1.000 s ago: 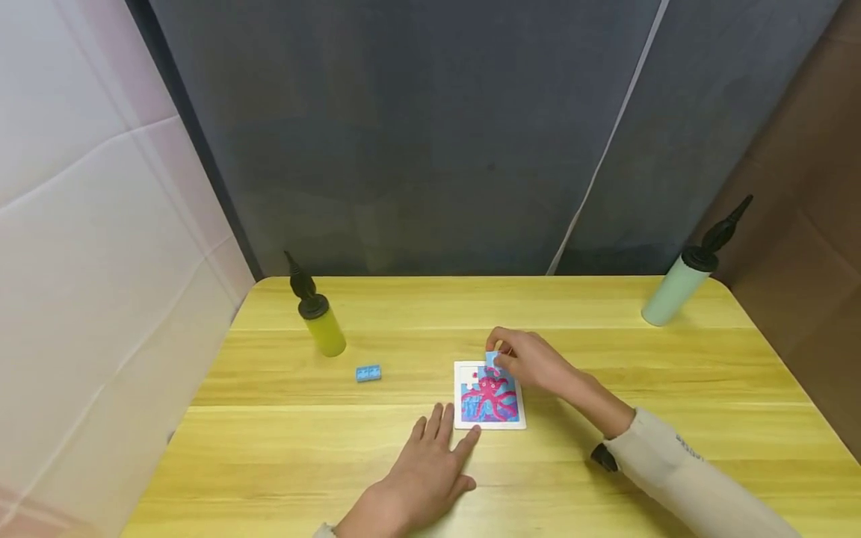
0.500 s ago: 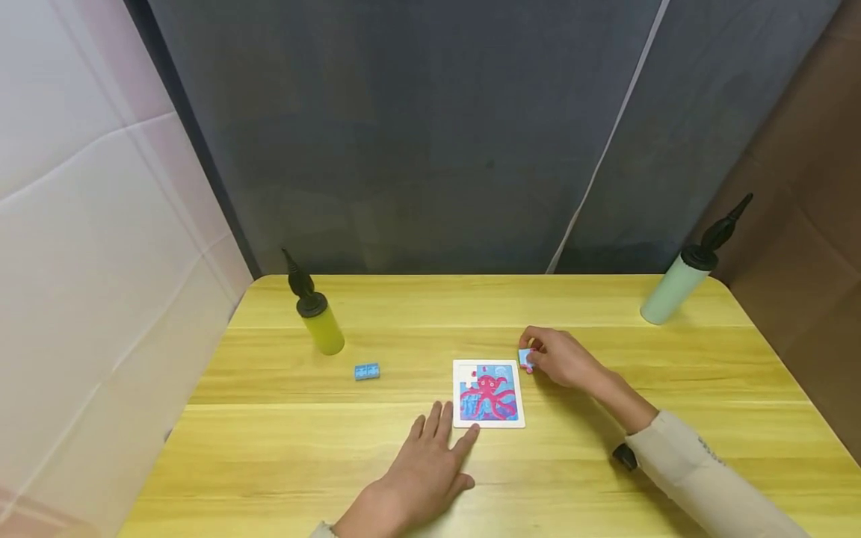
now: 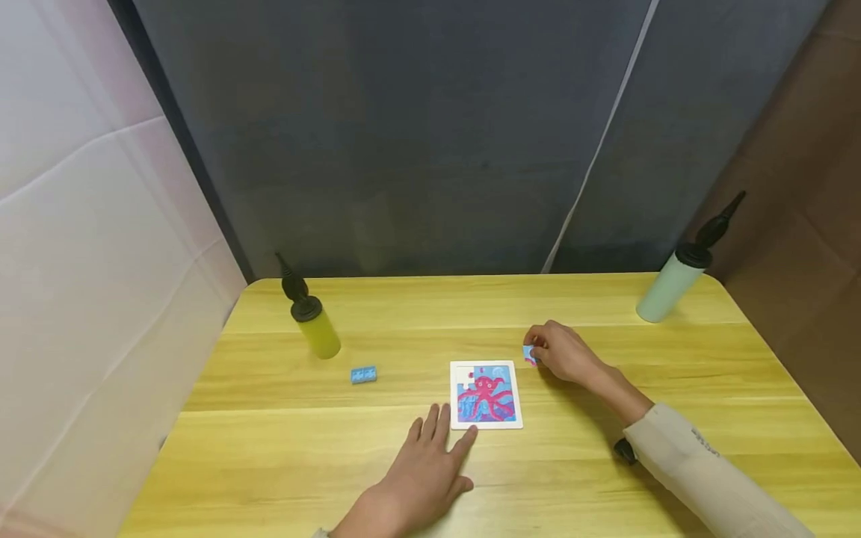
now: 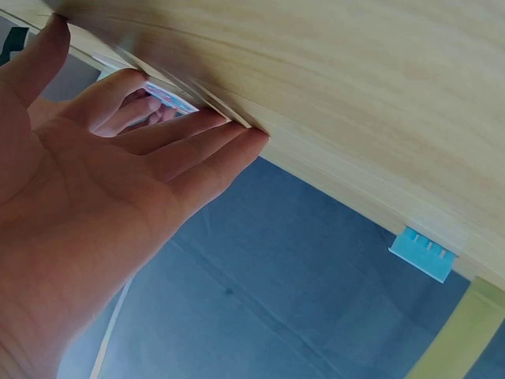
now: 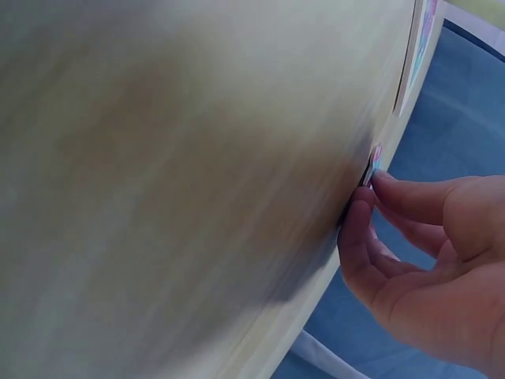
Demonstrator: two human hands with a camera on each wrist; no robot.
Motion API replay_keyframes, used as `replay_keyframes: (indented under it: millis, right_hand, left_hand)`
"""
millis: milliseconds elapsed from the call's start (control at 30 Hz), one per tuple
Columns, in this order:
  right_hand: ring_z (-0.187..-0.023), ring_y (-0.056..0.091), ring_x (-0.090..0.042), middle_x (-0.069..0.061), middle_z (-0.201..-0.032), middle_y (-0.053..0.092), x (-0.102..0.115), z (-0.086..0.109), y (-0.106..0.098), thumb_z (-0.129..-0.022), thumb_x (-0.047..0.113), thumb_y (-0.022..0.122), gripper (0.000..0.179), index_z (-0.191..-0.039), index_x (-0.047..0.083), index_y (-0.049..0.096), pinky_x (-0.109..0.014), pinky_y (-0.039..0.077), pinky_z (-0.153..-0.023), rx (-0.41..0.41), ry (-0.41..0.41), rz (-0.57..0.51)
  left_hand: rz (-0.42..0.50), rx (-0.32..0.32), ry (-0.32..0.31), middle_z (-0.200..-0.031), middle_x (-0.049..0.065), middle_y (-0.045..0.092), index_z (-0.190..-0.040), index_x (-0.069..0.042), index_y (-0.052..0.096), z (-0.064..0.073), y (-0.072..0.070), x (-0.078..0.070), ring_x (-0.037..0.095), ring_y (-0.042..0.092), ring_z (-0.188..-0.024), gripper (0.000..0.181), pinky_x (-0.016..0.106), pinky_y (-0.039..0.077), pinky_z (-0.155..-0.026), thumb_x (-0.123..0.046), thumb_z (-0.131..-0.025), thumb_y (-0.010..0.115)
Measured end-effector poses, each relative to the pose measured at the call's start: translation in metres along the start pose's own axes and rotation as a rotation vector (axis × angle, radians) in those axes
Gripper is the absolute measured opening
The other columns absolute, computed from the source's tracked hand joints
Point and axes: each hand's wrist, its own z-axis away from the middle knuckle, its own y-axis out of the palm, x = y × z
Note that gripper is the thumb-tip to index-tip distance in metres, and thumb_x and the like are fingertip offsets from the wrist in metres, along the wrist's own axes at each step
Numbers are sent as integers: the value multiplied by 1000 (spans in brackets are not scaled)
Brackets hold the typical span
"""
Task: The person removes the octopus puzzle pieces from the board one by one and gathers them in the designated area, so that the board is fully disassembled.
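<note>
A white-framed jigsaw puzzle (image 3: 491,400) with a pink octopus on blue lies flat on the table; its upper left corner shows bare white. To the right of the frame, my right hand (image 3: 565,353) pinches a small blue and pink puzzle piece (image 3: 529,354) between thumb and fingers, low over the tabletop. The right wrist view shows the same puzzle piece (image 5: 375,160) at the fingertips. My left hand (image 3: 425,469) lies with straight, spread fingers at the puzzle's lower left, the fingertips at or close to the frame's edge.
A light blue toy brick (image 3: 364,374) lies left of the puzzle. A yellow hand pump (image 3: 318,329) with a black nozzle stands at the back left, a mint green one (image 3: 666,290) at the back right. A dark panel (image 3: 403,149) rises behind the table.
My right hand has carried the puzzle piece from over the frame's top edge to the table at its right. The left hand has stayed in place.
</note>
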Motion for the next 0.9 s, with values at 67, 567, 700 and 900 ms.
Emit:
replay_keyframes:
  millis: [67,567,700,900]
  right_hand:
    - [-83,57,-19,-9,-94,66,-1,0,1,-96,3,65,11,-102,6,74,-36,51,-77,1,-4,1]
    - [-87,60,-20,-12,-105,66,26,7,0,-98,10,68,21,-117,5,71,-36,51,-76,-12,-86,-5]
    - [-87,58,-18,-9,-106,66,37,8,5,-97,12,71,23,-119,8,72,-33,51,-76,32,-91,-23]
    - [-88,57,-16,-4,-109,64,50,7,14,-96,15,73,27,-123,12,72,-33,51,-81,110,-91,-29]
  left_hand:
    - [-2,0,-1,-162,29,35,-157,-22,46,0,0,0,46,35,-152,64,59,39,-119,-49,-101,59]
    - [16,10,-6,-163,30,34,-157,-22,45,0,0,1,46,34,-152,65,60,38,-119,-50,-100,59]
    - [18,7,-5,-162,30,35,-157,-22,46,0,0,1,47,34,-152,64,60,38,-119,-49,-100,60]
    - [15,6,-7,-162,29,35,-156,-22,47,-1,0,1,47,35,-151,64,60,38,-119,-49,-100,61]
